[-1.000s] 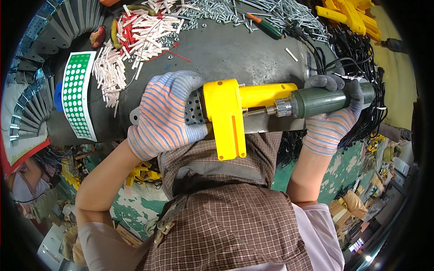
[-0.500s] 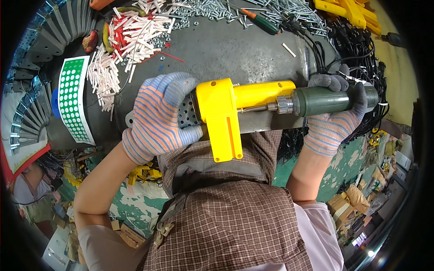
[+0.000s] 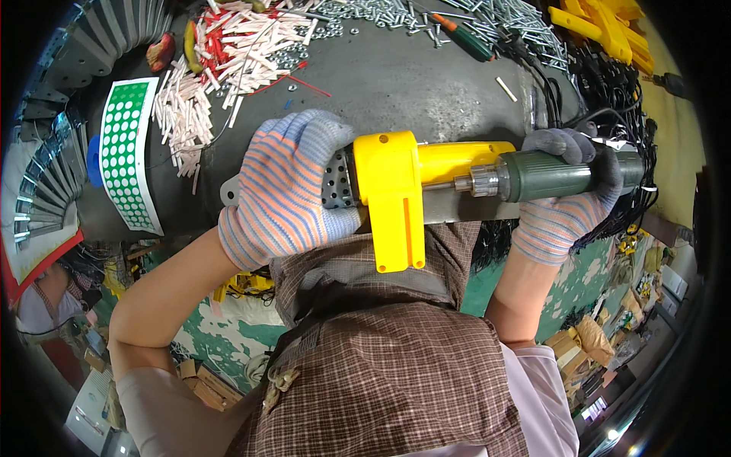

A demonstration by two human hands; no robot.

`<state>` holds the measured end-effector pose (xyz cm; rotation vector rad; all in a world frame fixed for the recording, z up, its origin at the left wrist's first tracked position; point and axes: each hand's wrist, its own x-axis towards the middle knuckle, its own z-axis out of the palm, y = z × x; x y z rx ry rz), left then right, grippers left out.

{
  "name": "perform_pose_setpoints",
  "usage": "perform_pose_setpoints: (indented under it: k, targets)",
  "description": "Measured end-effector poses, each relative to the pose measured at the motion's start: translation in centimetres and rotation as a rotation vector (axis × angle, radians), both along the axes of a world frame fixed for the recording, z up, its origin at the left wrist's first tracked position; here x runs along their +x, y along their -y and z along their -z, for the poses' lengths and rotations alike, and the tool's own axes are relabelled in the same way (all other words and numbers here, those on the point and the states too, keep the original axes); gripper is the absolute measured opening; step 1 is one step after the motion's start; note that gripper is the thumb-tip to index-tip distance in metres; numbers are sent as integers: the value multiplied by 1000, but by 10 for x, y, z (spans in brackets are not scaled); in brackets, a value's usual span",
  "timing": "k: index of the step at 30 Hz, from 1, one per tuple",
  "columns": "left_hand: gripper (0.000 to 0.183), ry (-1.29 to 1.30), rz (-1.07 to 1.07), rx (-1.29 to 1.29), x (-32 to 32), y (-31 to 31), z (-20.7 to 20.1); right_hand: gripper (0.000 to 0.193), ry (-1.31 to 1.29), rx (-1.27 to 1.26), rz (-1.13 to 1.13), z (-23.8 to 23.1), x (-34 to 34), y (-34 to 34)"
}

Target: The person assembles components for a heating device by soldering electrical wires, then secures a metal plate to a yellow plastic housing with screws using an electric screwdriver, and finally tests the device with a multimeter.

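Observation:
In its striped glove, my left hand (image 3: 285,186) is closed around a perforated grey metal piece (image 3: 337,181). A yellow plastic housing (image 3: 388,171) with a handle pointing right is joined to that piece. My right hand (image 3: 567,190), gloved with grey fingertips, grips a dark green power screwdriver (image 3: 548,175) lying level. Its bit (image 3: 440,185) points left and reaches the right side of the housing, just below the handle. The housing hides the bit's tip.
White sleeve-like strips (image 3: 183,110) and loose screws (image 3: 403,15) lie along the far bench (image 3: 396,84). A green-handled screwdriver (image 3: 464,38) rests there. Green dot stickers (image 3: 128,148) and stacked metal plates (image 3: 80,57) are left; black cables (image 3: 613,91) and yellow parts (image 3: 601,30) are right.
My left hand and the yellow housing have shifted right toward the power screwdriver, so less of the bit shows between them. The whole view has also shifted slightly.

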<state>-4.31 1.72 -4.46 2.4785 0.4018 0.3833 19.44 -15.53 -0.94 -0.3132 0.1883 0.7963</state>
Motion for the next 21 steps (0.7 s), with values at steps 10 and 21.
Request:
perform_pose_setpoints:
  k: [10, 21]
  targets:
    - [56, 5, -5, -27, 7, -2, -9, 34, 87, -63, 67, -8, 15, 2]
    - [62, 2, 62, 39, -3, -2, 0, 17, 148, -199, 184, -9, 15, -24]
